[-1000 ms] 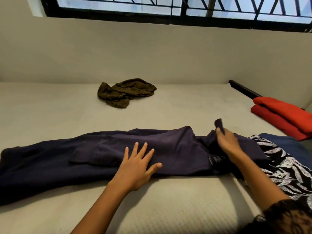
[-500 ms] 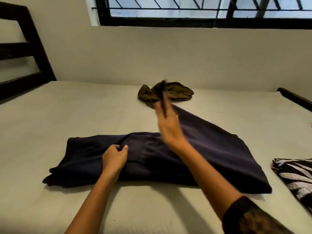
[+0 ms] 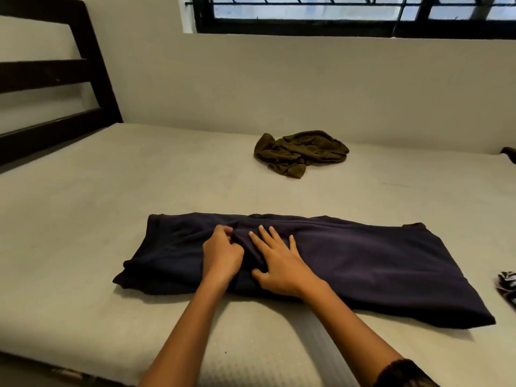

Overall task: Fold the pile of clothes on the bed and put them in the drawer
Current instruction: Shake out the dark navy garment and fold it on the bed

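- On the mattress (image 3: 111, 205), near side: navy garment (image 3: 363, 255) lies folded in a long strip.
- My left hand (image 3: 222, 254) pinches a bunched fold mid-garment, likely to smooth it.
- My right hand (image 3: 279, 263), fingers spread flat, pins the layers just beside.
- Olive garment (image 3: 301, 152) lies crumpled, well apart.
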{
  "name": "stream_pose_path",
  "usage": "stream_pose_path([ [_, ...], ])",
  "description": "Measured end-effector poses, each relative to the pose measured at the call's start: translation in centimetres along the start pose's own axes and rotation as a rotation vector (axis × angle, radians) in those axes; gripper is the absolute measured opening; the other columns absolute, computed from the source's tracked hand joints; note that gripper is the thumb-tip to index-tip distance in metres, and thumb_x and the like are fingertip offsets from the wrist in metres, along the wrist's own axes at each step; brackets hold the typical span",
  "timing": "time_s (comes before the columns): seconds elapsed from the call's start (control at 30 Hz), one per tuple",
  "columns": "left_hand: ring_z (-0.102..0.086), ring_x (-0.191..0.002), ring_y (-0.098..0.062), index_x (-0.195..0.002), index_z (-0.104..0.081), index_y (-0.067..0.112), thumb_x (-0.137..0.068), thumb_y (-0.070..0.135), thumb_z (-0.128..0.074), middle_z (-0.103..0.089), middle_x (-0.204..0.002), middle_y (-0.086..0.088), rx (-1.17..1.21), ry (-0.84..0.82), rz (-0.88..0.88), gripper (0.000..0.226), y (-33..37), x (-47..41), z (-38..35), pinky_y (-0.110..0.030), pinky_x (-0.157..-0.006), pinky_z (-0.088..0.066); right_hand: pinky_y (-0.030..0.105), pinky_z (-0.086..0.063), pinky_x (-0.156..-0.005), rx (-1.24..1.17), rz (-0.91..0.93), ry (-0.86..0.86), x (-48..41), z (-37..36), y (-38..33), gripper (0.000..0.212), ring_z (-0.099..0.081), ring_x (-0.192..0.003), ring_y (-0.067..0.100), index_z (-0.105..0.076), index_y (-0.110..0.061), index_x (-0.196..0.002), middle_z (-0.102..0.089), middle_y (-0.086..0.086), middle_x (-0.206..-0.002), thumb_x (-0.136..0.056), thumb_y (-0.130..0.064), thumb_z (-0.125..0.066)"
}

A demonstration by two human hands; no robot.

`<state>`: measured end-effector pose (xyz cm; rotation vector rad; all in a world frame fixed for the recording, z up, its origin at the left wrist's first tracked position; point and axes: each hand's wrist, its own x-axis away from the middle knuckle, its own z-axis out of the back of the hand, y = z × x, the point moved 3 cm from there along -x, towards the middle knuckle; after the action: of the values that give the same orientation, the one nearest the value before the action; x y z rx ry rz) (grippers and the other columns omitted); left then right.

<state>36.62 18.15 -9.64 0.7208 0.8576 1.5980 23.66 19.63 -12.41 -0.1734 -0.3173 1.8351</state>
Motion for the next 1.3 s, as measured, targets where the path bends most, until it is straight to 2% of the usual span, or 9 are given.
stream_pose_path([
  [0.13,-0.027,-0.138,-0.027,-0.142,-0.032,0.01,-0.1,0.019,-0.038,-0.036,-0.147,-0.012,-0.38,0.034,-0.279,0.044,0.0,0.4,0.6,-0.034,-0.11,-0.025,0.041,-0.007,-0.117,-0.3,-0.098,0.111,-0.6,0.7,0.1,0.054,-0.017,-0.143,0.021,-0.018,-0.015,-0.149,-0.019,0.006,-0.156,-0.1,-0.025,-0.037],
  [0.2,0.004,-0.145,-0.027,-0.149,-0.014,0.011,-0.102,0.037,-0.025,-0.009,-0.158,-0.008,-0.631,-0.064,-0.338,0.055,-0.9,0.5,0.6,-0.04,-0.116,-0.002,0.028,-0.035,-0.094,-0.712,-0.218,0.302,-0.7,3.5,-0.2,0.035,-0.049,-0.113,0.021,-0.041,-0.012,-0.133,-0.051,0.012,-0.131,-0.1,-0.02,-0.036],
  [0.3,0.021,-0.142,-0.03,-0.15,0.003,0.018,-0.095,0.057,-0.011,0.012,-0.157,-0.005,-0.843,-0.239,-0.254,0.069,-3.1,0.5,0.8,-0.045,-0.113,0.013,0.025,-0.039,-0.066,-1.054,-0.291,0.546,-1.1,9.5,-1.3,0.022,-0.049,-0.084,0.016,-0.046,-0.019,-0.118,-0.055,0.004,-0.098,-0.1,-0.021,-0.033],
  [0.4,0.019,-0.142,-0.028,-0.15,0.006,0.021,-0.092,0.061,-0.008,0.014,-0.157,-0.002,-0.859,-0.331,-0.214,0.072,-4.1,0.5,0.9,-0.045,-0.113,0.014,0.022,-0.039,-0.067,-1.167,-0.154,0.732,-1.3,14.5,-3.4,0.022,-0.049,-0.082,0.012,-0.048,-0.018,-0.117,-0.053,0.001,-0.092,-0.1,-0.022,-0.034],
  [0.53,0.012,-0.144,-0.026,-0.15,0.005,0.018,-0.098,0.051,-0.011,0.01,-0.158,-0.002,-0.811,-0.273,-0.205,0.064,-4.1,0.3,2.0,-0.045,-0.114,0.011,0.006,-0.038,-0.062,-1.049,0.124,0.789,-3.1,15.5,-8.4,0.035,-0.047,-0.075,-0.002,-0.044,-0.01,-0.131,-0.051,-0.009,-0.088,-0.099,-0.02,-0.036],
  [0.63,0.008,-0.144,-0.031,-0.149,0.007,0.007,-0.102,0.03,-0.02,0.007,-0.157,-0.013,-0.708,0.124,-0.062,0.059,-4.6,-0.4,5.7,-0.047,-0.114,0.007,0.025,-0.038,-0.098,-0.959,0.134,0.582,-6.2,10.3,-11.8,0.048,-0.054,-0.112,0.018,-0.031,-0.012,-0.145,-0.053,0.008,-0.128,-0.099,-0.025,-0.036],
  [0.77,0.005,-0.143,-0.037,-0.147,0.005,0.0,-0.094,0.013,-0.038,0.002,-0.155,-0.023,-0.568,0.445,0.065,0.07,-6.9,-0.8,10.4,-0.049,-0.114,0.005,0.052,0.005,-0.115,-0.265,0.184,0.039,-7.6,-2.3,-13.2,0.055,0.002,-0.146,0.019,-0.013,-0.025,-0.15,-0.004,0.001,-0.159,-0.1,-0.043,-0.027],
  [1.1,0.012,-0.144,-0.029,-0.151,-0.007,0.017,-0.1,0.046,-0.016,0.003,-0.158,-0.011,-0.59,0.344,-0.261,0.059,-5.3,-1.4,7.8,-0.044,-0.114,0.009,0.043,0.009,-0.117,-0.12,0.306,-0.033,-5.0,-4.4,-11.7,0.06,0.009,-0.145,0.013,0.003,-0.023,-0.151,0.005,-0.005,-0.158,-0.1,-0.035,-0.027],
  [1.3,0.032,-0.135,-0.019,-0.147,0.006,0.027,-0.066,0.08,0.018,0.02,-0.153,-0.001,-0.619,0.05,-0.526,0.098,-1.9,-0.1,2.9,-0.037,-0.109,0.021,0.036,-0.003,-0.117,-0.02,0.213,-0.038,1.2,1.7,-3.8,0.054,-0.008,-0.145,0.013,-0.03,-0.024,-0.147,-0.013,-0.004,-0.158,-0.098,-0.047,-0.033],
])
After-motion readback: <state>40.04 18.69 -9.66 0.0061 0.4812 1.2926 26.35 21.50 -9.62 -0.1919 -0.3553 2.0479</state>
